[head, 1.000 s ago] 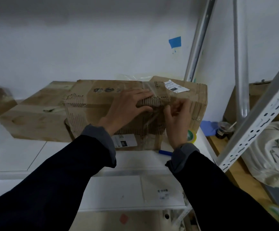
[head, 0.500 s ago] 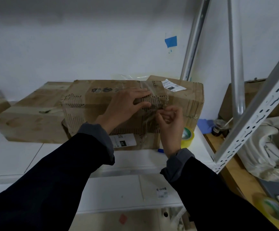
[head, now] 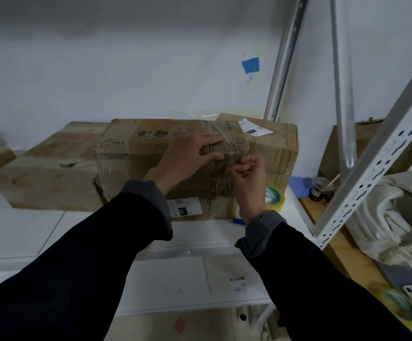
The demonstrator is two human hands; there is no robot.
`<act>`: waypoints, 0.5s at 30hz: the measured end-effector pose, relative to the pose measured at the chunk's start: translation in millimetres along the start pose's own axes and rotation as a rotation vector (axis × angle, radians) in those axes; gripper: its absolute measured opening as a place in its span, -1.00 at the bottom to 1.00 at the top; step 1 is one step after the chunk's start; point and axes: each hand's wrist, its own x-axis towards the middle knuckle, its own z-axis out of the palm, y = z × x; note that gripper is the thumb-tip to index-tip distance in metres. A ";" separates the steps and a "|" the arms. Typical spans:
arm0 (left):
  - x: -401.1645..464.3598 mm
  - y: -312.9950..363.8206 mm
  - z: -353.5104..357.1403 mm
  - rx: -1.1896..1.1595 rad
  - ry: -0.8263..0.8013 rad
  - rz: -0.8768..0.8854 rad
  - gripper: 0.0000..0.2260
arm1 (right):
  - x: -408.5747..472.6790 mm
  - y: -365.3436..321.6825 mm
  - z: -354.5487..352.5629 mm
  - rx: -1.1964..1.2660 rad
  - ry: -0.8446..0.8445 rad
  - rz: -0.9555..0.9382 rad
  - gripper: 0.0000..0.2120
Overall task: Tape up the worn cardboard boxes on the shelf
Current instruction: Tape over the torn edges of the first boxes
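Hands on the worn box (head: 195, 166) on the white shelf (head: 40, 225)

The left hand (head: 187, 157) presses flat on the box's top front edge; beside it the right hand (head: 248, 178) pinches clear tape (head: 221, 130), hard to see. The tape roll (head: 275, 199) is half hidden beside the box.

The white shelf (head: 126, 232) bears two cardboard boxes (head: 136, 168), a tape roll (head: 275, 198).
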 end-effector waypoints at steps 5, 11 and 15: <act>-0.8 2.6 2.3 0.018 0.016 -0.015 -0.46 | -0.8 1.4 -1.8 -0.028 0.000 -0.042 -0.63; -4.4 12.5 13.5 0.184 0.058 -0.015 -0.47 | -3.9 5.8 -0.7 -0.320 -0.033 -0.360 -0.70; -6.2 12.3 18.8 0.266 0.104 0.015 -0.46 | -5.9 8.5 3.7 -0.590 0.020 -0.470 -0.64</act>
